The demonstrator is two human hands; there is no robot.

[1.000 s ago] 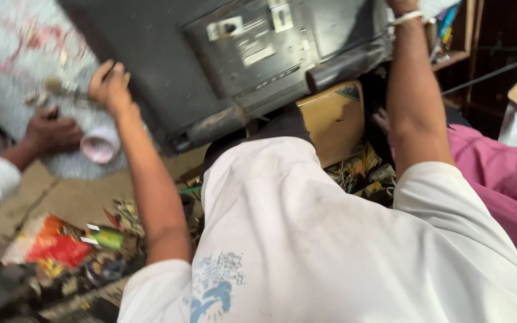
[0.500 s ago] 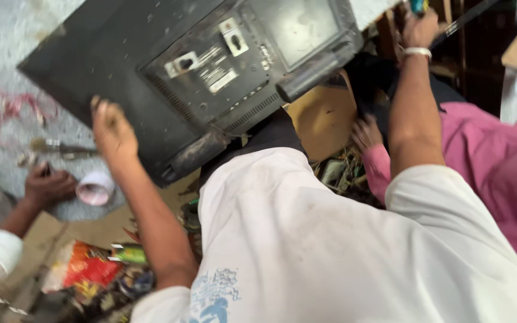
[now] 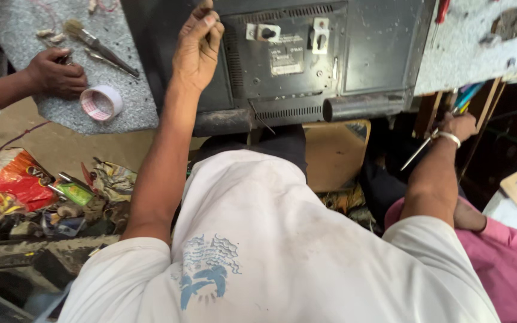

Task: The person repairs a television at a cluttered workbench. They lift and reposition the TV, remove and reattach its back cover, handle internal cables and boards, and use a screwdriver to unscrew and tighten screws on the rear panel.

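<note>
A black flat television (image 3: 354, 54) lies back-up on the grey speckled workbench (image 3: 109, 116), its lower edge hanging over the bench front above my lap. My left hand (image 3: 195, 51) presses on the television's back panel near its left side, fingers curled. My right hand (image 3: 459, 127), with a metal bracelet on the wrist, is low under the bench's right end and grips a thin screwdriver (image 3: 417, 154) whose shaft points down and left.
Another person's hand (image 3: 55, 75) rests on the bench at the left, beside a tape roll (image 3: 102, 101) and a brush (image 3: 94, 43). Wrappers and scrap (image 3: 16, 179) litter the floor on the left. A person in pink (image 3: 510, 269) sits close at my right. A cardboard box (image 3: 333, 152) stands under the television.
The television has swung from a tilt to lie square on the bench. My left hand moved from its left edge onto the back panel. My right hand dropped below the bench to the screwdriver.
</note>
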